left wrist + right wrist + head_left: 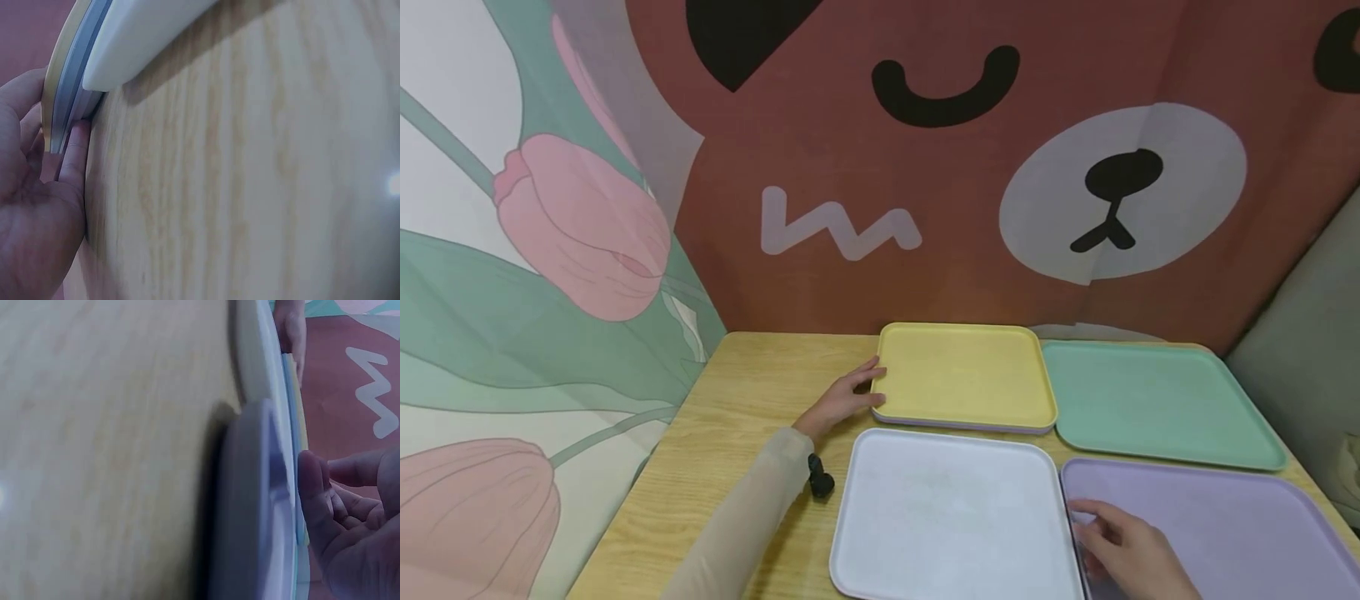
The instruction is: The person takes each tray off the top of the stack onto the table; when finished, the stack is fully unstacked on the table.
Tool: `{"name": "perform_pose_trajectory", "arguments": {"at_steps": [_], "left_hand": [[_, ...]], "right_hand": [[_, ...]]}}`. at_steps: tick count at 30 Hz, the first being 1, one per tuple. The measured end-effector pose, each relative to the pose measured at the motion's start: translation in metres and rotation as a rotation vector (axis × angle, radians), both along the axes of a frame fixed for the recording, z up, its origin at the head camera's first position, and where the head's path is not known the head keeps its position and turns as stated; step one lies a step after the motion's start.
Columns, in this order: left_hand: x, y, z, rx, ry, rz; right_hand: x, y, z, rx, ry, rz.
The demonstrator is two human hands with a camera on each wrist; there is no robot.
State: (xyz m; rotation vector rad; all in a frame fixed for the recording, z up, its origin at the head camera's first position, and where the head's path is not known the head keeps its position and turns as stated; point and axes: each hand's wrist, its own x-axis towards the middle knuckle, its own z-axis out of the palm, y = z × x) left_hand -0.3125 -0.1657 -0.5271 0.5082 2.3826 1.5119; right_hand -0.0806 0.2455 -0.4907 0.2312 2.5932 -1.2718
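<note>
In the head view, my left hand [842,400] is at the left edge of a stack of trays with a yellow tray [962,375] on top. The left wrist view shows the layered edges of the stack [72,81] between an upper digit at the yellow rim and a lower finger close to the tabletop. My right hand [1131,546] hovers over the left edge of a purple tray [1210,508], thumb and fingers loosely bent with nothing between them. A white tray [955,517] lies just left of that hand, in front of the yellow one.
A green tray [1157,404] lies at the back right, beside the yellow stack. All sit on a wooden table [775,367] against a wall hanging [820,292] with a bear print. A grey surface [1300,350] rises at the table's right side.
</note>
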Motion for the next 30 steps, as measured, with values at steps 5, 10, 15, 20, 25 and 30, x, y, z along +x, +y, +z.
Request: {"name": "perform_pose_trajectory", "arguments": {"at_steps": [5, 10, 15, 20, 25, 30], "left_hand": [[0.001, 0.0, 0.002, -0.001, -0.01, 0.001], [0.0, 0.0, 0.0, 0.0, -0.013, -0.001], [-0.002, -0.001, -0.003, 0.006, -0.015, 0.002], [0.011, 0.003, 0.019, 0.039, -0.044, -0.006], [0.013, 0.003, 0.025, 0.049, -0.046, -0.021], [0.001, 0.003, 0.006, 0.032, -0.025, 0.004]], "right_hand": [[-0.003, 0.004, 0.004, 0.021, 0.048, 0.029], [-0.007, 0.009, 0.004, 0.034, 0.267, 0.105], [-0.022, 0.015, 0.008, 0.078, 0.448, 0.162], [-0.043, 0.019, 0.017, 0.068, 0.49, 0.217], [-0.065, 0.023, 0.026, 0.069, 0.453, 0.241], [-0.086, 0.025, 0.029, 0.085, 0.498, 0.251]]}}
